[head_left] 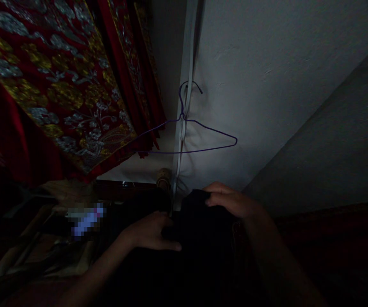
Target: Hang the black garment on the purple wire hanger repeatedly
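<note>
A black piece of clothing or cloth (200, 226) fills the lower middle of the head view; its exact kind is lost in the dark. My right hand (227, 199) grips its upper right edge, fingers over the far side. Lower down, my left hand (152, 232) holds the same cloth, with the thumb lying along it and the fingertips partly hidden. Above both hands, apart from them, a thin purple wire hanger (208, 150) hangs by its hook with no garment on it.
A pale cord (190, 55) runs down the white wall (251, 76) by the hanger. Red embroidered fabric (65, 85) hangs at upper left, overlapping the hanger's left end. Below it stands a wooden frame (86, 258), near a blurred blue-and-white item (88, 221).
</note>
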Demonstrator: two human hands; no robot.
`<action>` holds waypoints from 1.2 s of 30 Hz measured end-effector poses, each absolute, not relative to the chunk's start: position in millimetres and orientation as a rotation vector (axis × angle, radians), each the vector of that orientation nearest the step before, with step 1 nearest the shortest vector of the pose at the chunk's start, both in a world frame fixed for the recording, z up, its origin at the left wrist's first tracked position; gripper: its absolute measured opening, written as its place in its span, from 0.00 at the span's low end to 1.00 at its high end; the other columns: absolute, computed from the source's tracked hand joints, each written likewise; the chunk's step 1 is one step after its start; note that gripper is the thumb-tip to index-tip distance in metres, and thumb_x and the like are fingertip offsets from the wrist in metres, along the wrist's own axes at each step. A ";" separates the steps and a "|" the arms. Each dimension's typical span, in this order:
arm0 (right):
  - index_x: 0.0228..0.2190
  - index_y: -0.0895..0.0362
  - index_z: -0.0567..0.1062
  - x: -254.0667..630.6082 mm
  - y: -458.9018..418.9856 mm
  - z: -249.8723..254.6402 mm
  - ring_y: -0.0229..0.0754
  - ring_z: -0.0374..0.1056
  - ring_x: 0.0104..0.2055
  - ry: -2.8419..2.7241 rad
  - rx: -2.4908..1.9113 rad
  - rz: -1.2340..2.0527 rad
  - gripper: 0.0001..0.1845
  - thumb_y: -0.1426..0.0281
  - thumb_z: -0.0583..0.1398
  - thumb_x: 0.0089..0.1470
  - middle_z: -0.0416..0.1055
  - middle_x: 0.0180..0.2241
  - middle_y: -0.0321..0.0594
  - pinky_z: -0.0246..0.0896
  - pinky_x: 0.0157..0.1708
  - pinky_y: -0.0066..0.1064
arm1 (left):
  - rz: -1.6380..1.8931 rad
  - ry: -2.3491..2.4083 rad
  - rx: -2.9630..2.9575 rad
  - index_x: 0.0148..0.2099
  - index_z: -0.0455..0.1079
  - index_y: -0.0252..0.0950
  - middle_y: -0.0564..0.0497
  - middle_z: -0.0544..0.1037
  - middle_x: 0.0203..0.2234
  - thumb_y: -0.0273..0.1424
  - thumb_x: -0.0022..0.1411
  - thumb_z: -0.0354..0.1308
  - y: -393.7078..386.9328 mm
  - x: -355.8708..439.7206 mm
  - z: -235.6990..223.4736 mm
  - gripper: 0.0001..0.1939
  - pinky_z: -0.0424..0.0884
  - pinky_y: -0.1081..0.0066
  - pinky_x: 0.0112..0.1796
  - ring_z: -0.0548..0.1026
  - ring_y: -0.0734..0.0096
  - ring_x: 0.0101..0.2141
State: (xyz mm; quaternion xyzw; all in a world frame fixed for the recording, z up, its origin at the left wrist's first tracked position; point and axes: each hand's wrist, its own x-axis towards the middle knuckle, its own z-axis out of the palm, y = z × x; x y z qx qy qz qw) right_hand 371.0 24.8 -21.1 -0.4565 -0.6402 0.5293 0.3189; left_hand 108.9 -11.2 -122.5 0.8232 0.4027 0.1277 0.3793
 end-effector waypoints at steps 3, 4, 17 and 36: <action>0.30 0.53 0.83 389.6 39.0 -1.7 0.46 0.73 0.36 -1.924 -1.250 1.100 0.10 0.64 0.62 0.48 0.78 0.32 0.38 0.66 0.36 0.33 | 0.156 1.148 2.173 0.44 0.80 0.37 0.45 0.81 0.39 0.49 0.56 0.66 1.2 83.9 -112.1 0.22 0.71 0.65 0.44 0.78 0.56 0.41; 0.32 0.53 0.83 392.6 48.6 0.6 0.48 0.73 0.39 -1.956 -1.221 0.976 0.12 0.64 0.60 0.50 0.79 0.33 0.39 0.67 0.39 0.34 | 0.175 1.201 2.179 0.45 0.79 0.37 0.45 0.82 0.40 0.47 0.57 0.66 3.6 74.9 -107.9 0.21 0.71 0.65 0.44 0.78 0.56 0.42; 0.17 0.55 0.64 361.0 136.4 -56.3 0.36 0.55 0.22 -1.672 -1.166 0.784 0.22 0.51 0.57 0.50 0.56 0.17 0.32 0.48 0.21 0.27 | 0.214 1.569 2.117 0.31 0.73 0.36 0.50 0.79 0.27 0.44 0.68 0.55 -11.5 34.8 -68.9 0.19 0.60 0.70 0.29 0.76 0.65 0.29; 0.19 0.55 0.65 395.8 62.2 -15.8 0.37 0.57 0.22 -1.906 -1.202 0.497 0.20 0.59 0.56 0.58 0.61 0.18 0.34 0.49 0.23 0.29 | 1.140 1.401 2.250 0.48 0.81 0.38 0.46 0.75 0.60 0.39 0.68 0.53 59.9 64.1 7.4 0.18 0.70 0.56 0.59 0.76 0.51 0.57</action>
